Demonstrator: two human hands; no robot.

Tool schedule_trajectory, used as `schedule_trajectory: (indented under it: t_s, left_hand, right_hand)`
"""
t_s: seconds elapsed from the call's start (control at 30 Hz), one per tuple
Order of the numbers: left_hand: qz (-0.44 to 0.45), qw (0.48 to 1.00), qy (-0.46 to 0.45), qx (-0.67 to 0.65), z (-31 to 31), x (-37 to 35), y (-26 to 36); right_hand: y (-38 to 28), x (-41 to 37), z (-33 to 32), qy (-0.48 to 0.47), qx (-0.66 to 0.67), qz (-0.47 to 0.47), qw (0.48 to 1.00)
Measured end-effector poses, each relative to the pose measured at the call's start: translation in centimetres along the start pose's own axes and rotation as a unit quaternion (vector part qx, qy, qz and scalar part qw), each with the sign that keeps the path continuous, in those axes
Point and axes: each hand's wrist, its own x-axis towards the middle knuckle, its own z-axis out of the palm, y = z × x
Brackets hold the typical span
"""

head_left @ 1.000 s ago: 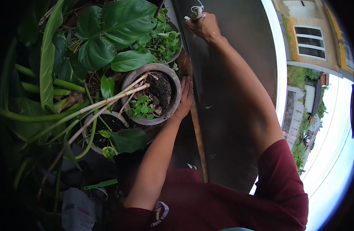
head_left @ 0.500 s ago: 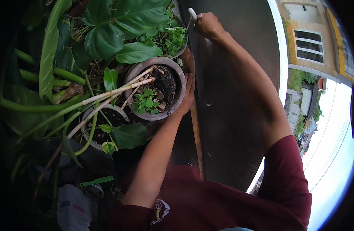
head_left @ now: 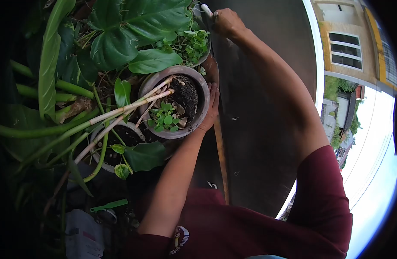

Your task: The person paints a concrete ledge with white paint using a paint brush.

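My right hand [head_left: 227,23] is closed in a fist around a white-handled tool [head_left: 206,10] at the top. The tool's working end is hard to make out by the leaves. Against the outer wall of a round grey-brown plant pot [head_left: 147,86], my left hand [head_left: 212,108] lies with its fingers stretched flat. In that pot are dark soil [head_left: 187,95], dry leaves, a small green seedling [head_left: 165,117] and thick pale stems [head_left: 133,105] leaning out to the left. Beside the right hand, small leafy plants [head_left: 196,45] grow in another pot.
Large glossy leaves [head_left: 138,26] crowd the left side. A second pot [head_left: 96,149] with soil stands below the first. Lower down lie a green plastic tool [head_left: 108,205] and a grey bag [head_left: 83,235]. A dark flat surface [head_left: 258,129] runs along the right; a building [head_left: 347,47] stands beyond.
My right hand and the white-handled tool have moved slightly left and up, towards the small leafy plants. My left hand stays on the pot's side.
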Motion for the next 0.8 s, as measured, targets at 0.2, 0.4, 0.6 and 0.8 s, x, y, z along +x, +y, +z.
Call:
schedule_trajectory:
  t_s: [0.2,0.4,0.6,0.8]
  left_hand:
    - [0.002,1.0,0.005,-0.006,0.4,-0.1,-0.2]
    - [0.004,1.0,0.01,-0.004,0.9,-0.2,-0.3]
    - [-0.003,1.0,-0.007,0.016,0.7,-0.3,0.0]
    - [0.0,1.0,0.008,-0.005,0.5,-0.1,-0.3]
  right_hand:
    - [0.3,-2.1,0.3,-0.175,0.05,0.106,0.978]
    - [1.1,-0.8,0.3,-0.009,0.096,0.064,0.993]
    - [1.9,6.2,0.9,0.138,0.152,0.065,0.977]
    - [2.1,-0.8,5.2,-0.029,0.102,0.071,0.992]
